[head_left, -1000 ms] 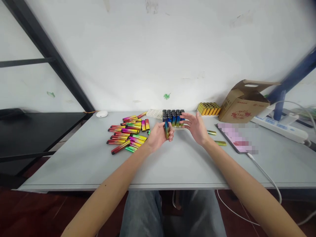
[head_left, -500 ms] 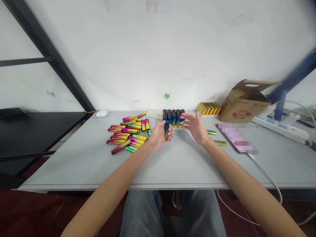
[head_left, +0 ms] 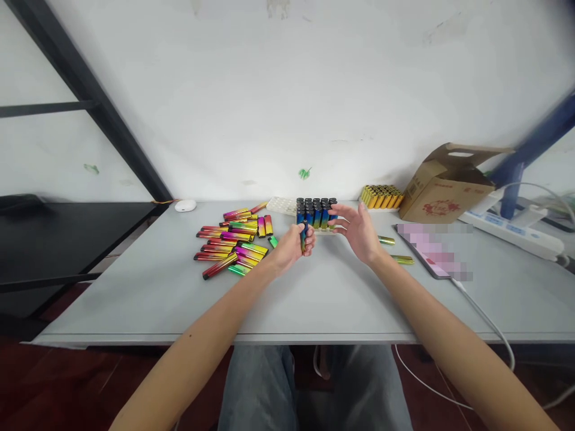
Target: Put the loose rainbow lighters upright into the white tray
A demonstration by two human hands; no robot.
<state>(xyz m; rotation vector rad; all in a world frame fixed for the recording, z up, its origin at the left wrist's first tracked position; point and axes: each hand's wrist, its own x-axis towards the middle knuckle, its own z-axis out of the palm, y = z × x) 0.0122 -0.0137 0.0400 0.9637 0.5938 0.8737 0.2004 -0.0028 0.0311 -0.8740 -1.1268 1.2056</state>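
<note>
My left hand [head_left: 291, 244] is closed around a shiny blue-and-gold tube [head_left: 303, 237] with a dark top, held upright above the table. Just behind it, a block of similar blue tubes with black tops [head_left: 316, 212] stands upright in a pale tray. My right hand [head_left: 354, 230] is raised at the right end of that block, fingers apart and curved, with nothing visible in it. To the left lies a loose pile of shiny red, purple, yellow and green tubes [head_left: 233, 239] with black ends. Whether the right fingertips touch the standing tubes, I cannot tell.
A white perforated tray [head_left: 281, 205] lies by the wall. At the back right stand golden tubes [head_left: 381, 196] and an open cardboard box [head_left: 444, 191]. Two gold tubes [head_left: 401, 260] lie near my right wrist. A phone [head_left: 426, 251] on a cable and a power strip [head_left: 512, 230] are farther right.
The tube in my left hand has turned slightly more upright, and its grip has shifted a little lower. My right hand has barely moved.
</note>
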